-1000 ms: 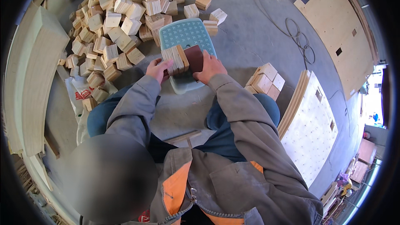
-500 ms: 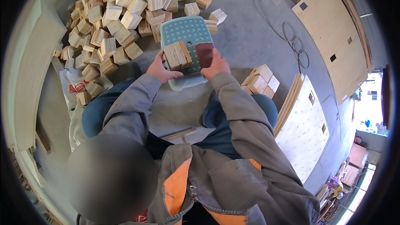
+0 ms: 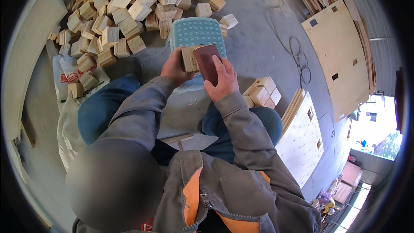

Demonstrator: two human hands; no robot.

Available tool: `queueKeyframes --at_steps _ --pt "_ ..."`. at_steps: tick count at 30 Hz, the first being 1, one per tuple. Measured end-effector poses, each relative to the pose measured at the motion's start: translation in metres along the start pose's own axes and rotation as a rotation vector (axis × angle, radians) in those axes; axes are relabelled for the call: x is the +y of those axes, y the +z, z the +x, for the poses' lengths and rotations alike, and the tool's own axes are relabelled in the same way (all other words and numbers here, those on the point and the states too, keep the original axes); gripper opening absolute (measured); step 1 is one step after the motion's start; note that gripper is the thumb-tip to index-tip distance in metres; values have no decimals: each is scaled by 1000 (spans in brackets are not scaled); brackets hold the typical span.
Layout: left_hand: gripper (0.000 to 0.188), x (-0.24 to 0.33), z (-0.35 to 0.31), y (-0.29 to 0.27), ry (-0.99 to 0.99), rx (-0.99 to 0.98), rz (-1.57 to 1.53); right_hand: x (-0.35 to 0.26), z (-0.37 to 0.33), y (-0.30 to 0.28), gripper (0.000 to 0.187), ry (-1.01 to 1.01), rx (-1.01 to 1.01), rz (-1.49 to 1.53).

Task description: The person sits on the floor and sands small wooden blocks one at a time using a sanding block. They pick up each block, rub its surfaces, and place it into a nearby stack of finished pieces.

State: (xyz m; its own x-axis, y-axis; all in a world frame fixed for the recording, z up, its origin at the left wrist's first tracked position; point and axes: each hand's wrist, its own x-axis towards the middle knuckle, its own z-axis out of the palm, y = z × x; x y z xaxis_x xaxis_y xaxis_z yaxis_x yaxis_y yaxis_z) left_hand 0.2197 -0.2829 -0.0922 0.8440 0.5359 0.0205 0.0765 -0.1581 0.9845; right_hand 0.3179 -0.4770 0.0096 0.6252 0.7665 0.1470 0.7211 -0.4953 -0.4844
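Observation:
My left hand [image 3: 175,68] is closed round the left side of a layered plywood block [image 3: 189,59]. It holds the block over a light blue plastic step stool [image 3: 197,32] with a raised pattern on its top. In my right hand [image 3: 225,77] is a dark red, flat rectangular sanding block [image 3: 207,64], tilted against the right side of the plywood block. The fingers of that hand lie along its right edge, and the thumb is near its lower end. Part of the plywood block is hidden behind the red face.
A large heap of wooden blocks [image 3: 123,13] lies beyond and left of the stool. A small stack of blocks [image 3: 263,92] stands by my right knee. Plywood panels [image 3: 302,138] and a coiled cable [image 3: 297,56] are on the right. A white sack [image 3: 64,116] lies at the left.
The plywood block has come up off the stool and turned in my left hand. My right hand has brought the sanding block leftward against it. The view has shifted slightly.

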Motion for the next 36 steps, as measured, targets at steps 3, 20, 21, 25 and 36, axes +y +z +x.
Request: queueKeyframes --at_steps 3,20,21,25,36 --pt "106 -16 -1 7 51 94 75 -11 6 3 80 -26 -27 -98" --pt "100 3 -3 17 -56 188 49 -38 123 27 63 92 -52 -285" --pt "100 4 -3 16 -30 196 74 -37 120 28 63 69 -47 -286" --pt "100 -2 -4 15 72 250 143 -33 63 29 63 -39 -21 -288" --pt "93 -6 -5 15 97 224 162 -42 -10 25 63 -131 66 -219"
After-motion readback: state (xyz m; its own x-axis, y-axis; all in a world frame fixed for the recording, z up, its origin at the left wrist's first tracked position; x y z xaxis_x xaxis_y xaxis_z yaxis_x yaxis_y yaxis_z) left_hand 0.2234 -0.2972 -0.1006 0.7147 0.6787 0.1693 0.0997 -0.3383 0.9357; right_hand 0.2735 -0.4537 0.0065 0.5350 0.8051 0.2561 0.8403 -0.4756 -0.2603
